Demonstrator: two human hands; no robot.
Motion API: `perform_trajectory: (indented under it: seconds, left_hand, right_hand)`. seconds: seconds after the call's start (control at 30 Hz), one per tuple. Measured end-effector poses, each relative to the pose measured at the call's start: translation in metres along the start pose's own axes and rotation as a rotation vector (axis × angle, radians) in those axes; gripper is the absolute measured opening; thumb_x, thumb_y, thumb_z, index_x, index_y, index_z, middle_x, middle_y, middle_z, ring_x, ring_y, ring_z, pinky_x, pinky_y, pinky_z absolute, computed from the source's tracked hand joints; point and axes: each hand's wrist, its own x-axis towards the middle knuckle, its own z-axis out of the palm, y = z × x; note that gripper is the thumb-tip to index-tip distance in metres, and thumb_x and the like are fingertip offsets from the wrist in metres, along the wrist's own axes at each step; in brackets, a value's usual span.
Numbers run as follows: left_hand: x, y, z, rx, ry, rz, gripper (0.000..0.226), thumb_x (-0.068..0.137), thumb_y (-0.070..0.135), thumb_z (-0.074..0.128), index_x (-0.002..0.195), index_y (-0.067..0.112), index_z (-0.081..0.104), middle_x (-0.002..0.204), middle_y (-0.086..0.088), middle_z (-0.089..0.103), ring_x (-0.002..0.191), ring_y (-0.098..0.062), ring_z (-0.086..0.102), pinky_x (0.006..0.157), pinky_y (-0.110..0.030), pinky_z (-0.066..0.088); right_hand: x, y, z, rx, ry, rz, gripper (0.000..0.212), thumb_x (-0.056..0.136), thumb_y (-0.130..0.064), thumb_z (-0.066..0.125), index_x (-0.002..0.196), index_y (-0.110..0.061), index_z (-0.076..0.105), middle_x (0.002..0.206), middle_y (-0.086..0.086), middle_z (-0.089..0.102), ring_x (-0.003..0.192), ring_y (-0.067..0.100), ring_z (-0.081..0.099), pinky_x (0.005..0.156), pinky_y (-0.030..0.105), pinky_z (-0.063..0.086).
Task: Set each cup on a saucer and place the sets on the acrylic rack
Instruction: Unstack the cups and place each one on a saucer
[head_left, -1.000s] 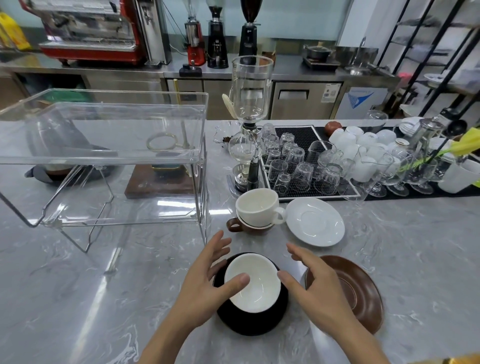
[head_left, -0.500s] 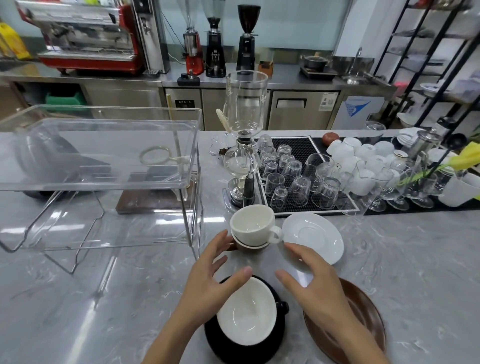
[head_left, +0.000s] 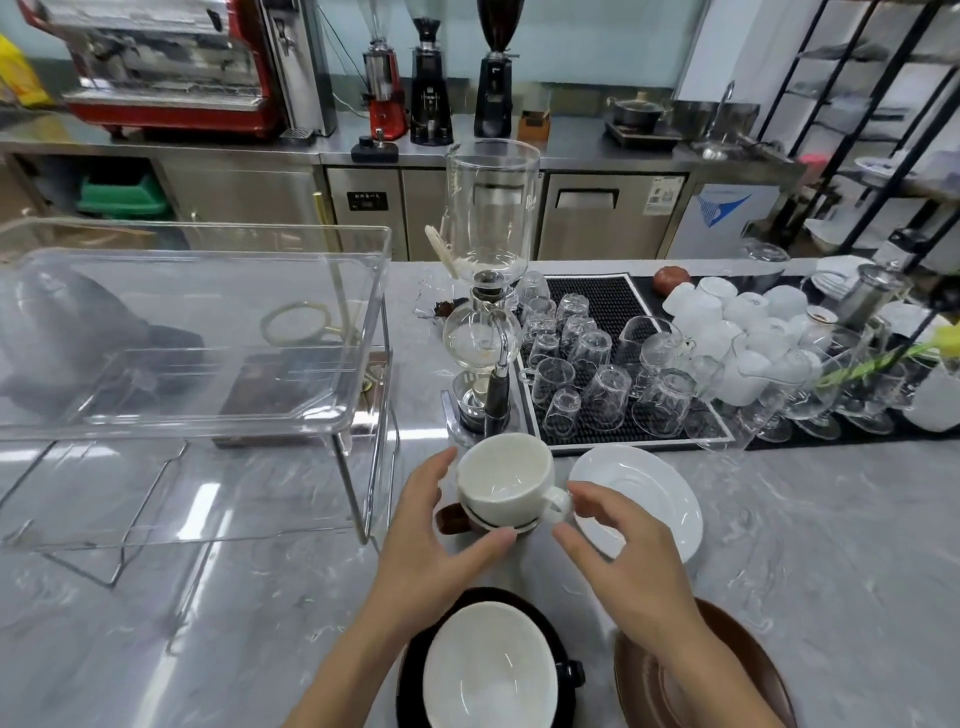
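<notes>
Clear acrylic rack (head_left: 197, 332) on the left of the gray surface (head_left: 805, 519), left hand (head_left: 431, 540) spread beside the white cup (head_left: 506, 480) stacked on a brown cup (head_left: 451, 519), right hand (head_left: 623, 551) spread by its handle, white saucer (head_left: 649, 493) just right, black cup (head_left: 488, 670) nearest, brown saucer (head_left: 727, 675) far right.

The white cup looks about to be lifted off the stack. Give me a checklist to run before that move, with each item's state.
1. White cup upright, handle to the right: ok.
2. Left hand and right hand flank the cup; firm grip: cannot tell.
3. White saucer bare and ready just right of the cup: ok.
4. Brown cup underneath will stay put when the white one lifts: cannot tell.
5. Black cup seated on its black saucer: ok.
6. Acrylic rack top shelf free: ok.
</notes>
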Motion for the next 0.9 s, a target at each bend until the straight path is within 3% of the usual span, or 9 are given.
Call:
perform_trajectory:
  seconds: [0.1,0.2,0.33,0.43,0.7,0.9]
  left_hand:
    - [0.011,-0.004,0.001,-0.006,-0.014,-0.023,0.102,0.058,0.062,0.082,0.147,0.039,0.039,0.148,0.024,0.043,0.137,-0.001,0.043,0.111,-0.023,0.034]
    - [0.021,-0.006,0.002,-0.029,-0.033,-0.029,0.099,0.056,0.058,0.085,0.142,0.042,0.039,0.145,0.024,0.046,0.136,0.0,0.045,0.113,-0.025,0.036]
    - [0.031,-0.011,0.005,-0.111,-0.05,-0.079,0.095,0.053,0.049,0.09,0.135,0.048,0.042,0.143,0.018,0.053,0.132,-0.001,0.051,0.114,-0.033,0.042]
    - [0.036,-0.013,0.006,-0.148,-0.055,-0.075,0.1,0.051,0.046,0.092,0.138,0.043,0.043,0.143,0.014,0.054,0.131,0.0,0.053,0.113,-0.031,0.042]
    - [0.042,-0.012,0.009,-0.153,-0.096,-0.065,0.112,0.049,0.051,0.091,0.147,0.028,0.042,0.14,0.019,0.055,0.127,0.008,0.052,0.104,-0.013,0.041]
    - [0.045,-0.01,0.01,-0.129,-0.101,-0.073,0.096,0.05,0.051,0.091,0.133,0.049,0.043,0.131,0.03,0.057,0.123,0.012,0.052,0.101,-0.015,0.043]
  right_hand:
    - [0.008,-0.003,0.003,0.032,0.0,0.0,0.02,0.083,-0.027,0.076,0.101,-0.034,0.07,0.094,-0.022,0.072,0.096,-0.002,0.065,0.085,0.009,0.047]
    - [0.014,-0.005,0.005,0.046,-0.012,-0.002,0.021,0.085,-0.022,0.075,0.088,-0.041,0.068,0.089,-0.027,0.071,0.086,-0.002,0.067,0.079,0.007,0.047]
    - [0.02,-0.002,0.009,0.078,-0.015,0.018,0.02,0.085,-0.017,0.075,0.086,-0.037,0.07,0.082,-0.023,0.073,0.077,0.001,0.067,0.073,0.007,0.048]
    - [0.021,0.002,0.011,0.114,-0.018,0.032,0.014,0.085,-0.016,0.075,0.086,-0.03,0.072,0.079,-0.017,0.073,0.074,0.005,0.067,0.071,0.009,0.049]
    - [0.023,0.01,0.015,0.2,-0.051,0.085,0.009,0.087,-0.019,0.073,0.078,-0.023,0.07,0.074,-0.001,0.072,0.074,0.022,0.068,0.074,0.031,0.054]
    - [0.027,0.015,0.017,0.279,-0.079,0.126,0.01,0.087,-0.018,0.073,0.078,-0.018,0.07,0.074,0.008,0.071,0.076,0.035,0.067,0.078,0.05,0.053]
